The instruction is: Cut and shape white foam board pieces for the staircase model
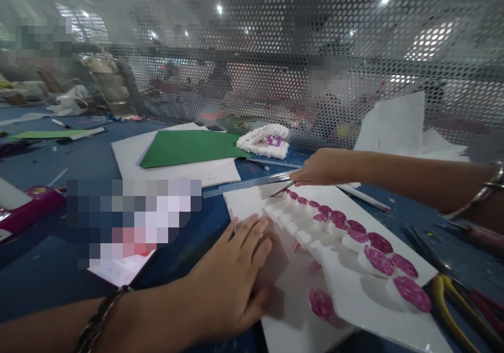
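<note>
My right hand [321,168] has its grip clenched on a thin blade [282,189] at the far end of the foam sheet [366,300] on the counter [39,269]. The pink discs [357,226] run from that grip toward me, slanting right. My left hand [232,284] lies flat and released on the sheet's left side.

Two hands show, the left hand [232,282] and the right hand [318,167]. Each wrist carries one bracelet: a dark chain bracelet [98,316] and a silver metal bangle [490,187]. There is one thin metal blade [282,189]. One white foam board [354,295] bears round magenta glitter discs [378,261], about twelve in an overlapping row, exact number unclear, plus one lone disc [321,303]. There are two green paper sheets, the large green sheet [189,147] and the far green sheet [43,134]. There is one white foam heart-shaped frame [264,140], one clear blue plastic ruler [244,183] and one pair of yellow-handled pliers [444,305].
</note>
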### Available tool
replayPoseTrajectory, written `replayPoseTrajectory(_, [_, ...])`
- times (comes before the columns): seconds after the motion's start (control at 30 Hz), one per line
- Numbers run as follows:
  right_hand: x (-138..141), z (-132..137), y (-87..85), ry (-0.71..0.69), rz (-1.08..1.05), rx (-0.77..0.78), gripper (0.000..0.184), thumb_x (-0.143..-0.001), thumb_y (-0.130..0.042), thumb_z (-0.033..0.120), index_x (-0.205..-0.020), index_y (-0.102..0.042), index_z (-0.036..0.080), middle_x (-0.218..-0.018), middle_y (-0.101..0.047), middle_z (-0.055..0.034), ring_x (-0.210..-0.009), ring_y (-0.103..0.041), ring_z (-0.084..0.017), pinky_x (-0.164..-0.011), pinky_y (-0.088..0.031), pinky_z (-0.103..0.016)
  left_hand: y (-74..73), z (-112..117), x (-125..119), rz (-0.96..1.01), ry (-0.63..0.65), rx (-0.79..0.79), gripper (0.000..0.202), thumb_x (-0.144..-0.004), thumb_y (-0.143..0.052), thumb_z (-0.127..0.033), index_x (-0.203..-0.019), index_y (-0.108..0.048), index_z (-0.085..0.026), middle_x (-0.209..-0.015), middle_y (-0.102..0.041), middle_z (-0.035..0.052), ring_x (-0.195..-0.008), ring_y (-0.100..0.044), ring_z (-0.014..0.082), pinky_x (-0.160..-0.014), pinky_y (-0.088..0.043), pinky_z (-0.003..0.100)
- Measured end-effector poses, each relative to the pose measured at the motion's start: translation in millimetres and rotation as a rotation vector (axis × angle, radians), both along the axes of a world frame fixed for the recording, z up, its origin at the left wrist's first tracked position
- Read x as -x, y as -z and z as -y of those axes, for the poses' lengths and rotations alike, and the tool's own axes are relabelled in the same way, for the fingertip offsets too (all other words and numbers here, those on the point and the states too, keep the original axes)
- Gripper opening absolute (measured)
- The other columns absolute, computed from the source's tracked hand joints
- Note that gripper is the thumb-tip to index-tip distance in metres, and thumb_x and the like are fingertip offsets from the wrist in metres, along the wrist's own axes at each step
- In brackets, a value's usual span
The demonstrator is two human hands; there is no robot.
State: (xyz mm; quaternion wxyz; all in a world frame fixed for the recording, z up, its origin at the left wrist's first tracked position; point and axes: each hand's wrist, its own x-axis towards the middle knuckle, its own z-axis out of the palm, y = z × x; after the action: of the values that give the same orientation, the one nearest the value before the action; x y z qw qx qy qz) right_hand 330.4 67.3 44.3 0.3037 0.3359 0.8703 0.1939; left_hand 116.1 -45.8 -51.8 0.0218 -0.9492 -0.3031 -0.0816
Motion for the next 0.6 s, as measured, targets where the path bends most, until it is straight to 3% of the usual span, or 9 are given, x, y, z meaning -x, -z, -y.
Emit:
replayPoseTrajectory(0.27, [2.4, -3.0, -5.7, 0.019, 0.026, 0.009, 0.022, -0.086, -0.039, 0.033, -0.093, -0.056, 0.022, -0.058, -0.056, -0.0008, -0.047, -0.045, -0.012, -0.044, -0.019, -0.022, 0.9, -0.2, -0.1, 0.012, 0.01, -0.018, 0.055, -0.082, -0.028, -0.043, -0.121, -0.037, -0.006, -0.133, -0.028, 0.0217, -0.122, -0.021, 0.0339, -0.095, -0.024, 0.051])
replayPoseTrajectory(0.6, [5.2, -3.2, -11.6, 0.012, 0.107, 0.007, 0.021, -0.087, -0.036, 0.032, -0.091, -0.054, 0.023, -0.064, -0.058, -0.0033, -0.055, -0.052, -0.016, -0.043, -0.019, -0.024, -1.4, -0.4, -0.3, 0.016, -0.008, 0.021, 0.054, -0.083, -0.024, -0.044, -0.123, -0.035, -0.008, -0.134, -0.029, 0.0182, -0.123, -0.02, 0.031, -0.097, -0.021, 0.049])
